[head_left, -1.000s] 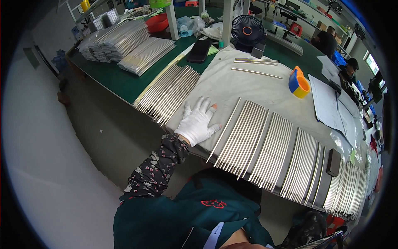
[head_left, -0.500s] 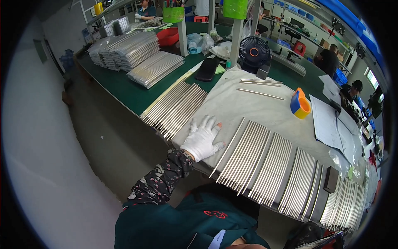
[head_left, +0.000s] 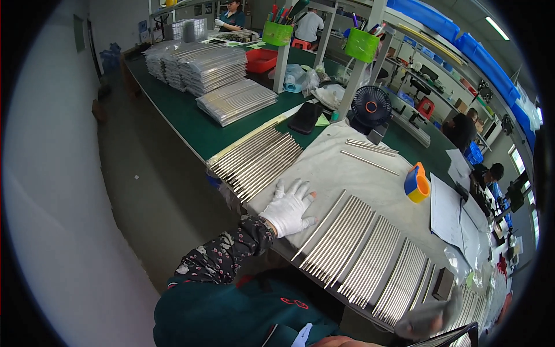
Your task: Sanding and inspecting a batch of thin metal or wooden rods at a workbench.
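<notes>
My left hand [head_left: 289, 209], in a white glove with a bare fingertip, rests flat with fingers spread on the pale cloth [head_left: 329, 173]. Just beyond it lies a bundle of thin metal rods [head_left: 258, 162]. To its right, a single metal rod [head_left: 319, 224] lies apart from a row of similar rods [head_left: 340, 238]. Further right are more rod groups, one in the middle [head_left: 370, 260] and another [head_left: 403, 283] closer to my right hand [head_left: 426, 317]. That gloved hand is smeared by motion over the rods at the lower right, its fingers unclear. Beside it sits a dark block [head_left: 443, 284].
A blue-and-orange tape dispenser [head_left: 417, 183], papers [head_left: 452, 211] and a few loose rods [head_left: 370, 156] lie on the far side. Behind stand a black fan [head_left: 371, 107], a dark phone-like case [head_left: 305, 118] and stacked bagged rods [head_left: 214, 68]. Shelf posts rise there.
My right hand has come into view at the lower right, over the rods. My left hand stays flat on the cloth. The whole view has shifted and tilted.
</notes>
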A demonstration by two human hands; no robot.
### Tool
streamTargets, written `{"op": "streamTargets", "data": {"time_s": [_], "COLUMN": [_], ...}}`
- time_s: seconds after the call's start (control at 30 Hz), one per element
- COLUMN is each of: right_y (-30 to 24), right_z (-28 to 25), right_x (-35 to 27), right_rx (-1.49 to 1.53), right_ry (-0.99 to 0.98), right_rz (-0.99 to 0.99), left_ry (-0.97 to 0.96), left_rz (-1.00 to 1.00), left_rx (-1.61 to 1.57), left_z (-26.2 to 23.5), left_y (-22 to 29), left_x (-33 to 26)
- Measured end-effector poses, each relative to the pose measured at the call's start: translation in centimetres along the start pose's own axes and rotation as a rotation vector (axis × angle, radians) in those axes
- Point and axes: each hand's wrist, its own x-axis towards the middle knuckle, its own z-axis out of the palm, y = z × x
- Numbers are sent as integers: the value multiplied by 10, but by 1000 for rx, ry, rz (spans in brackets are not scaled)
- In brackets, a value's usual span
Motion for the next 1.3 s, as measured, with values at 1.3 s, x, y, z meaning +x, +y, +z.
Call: {"op": "streamTargets", "data": {"time_s": [1.3], "right_y": [1], "right_z": [102], "right_x": [41], "right_rx": [355], "right_ry": [-384], "right_rz": [-163], "left_ry": [-69], "left_rz": [827], "left_rx": [2], "left_z": [8], "left_y": [52], "left_x": [58]}}
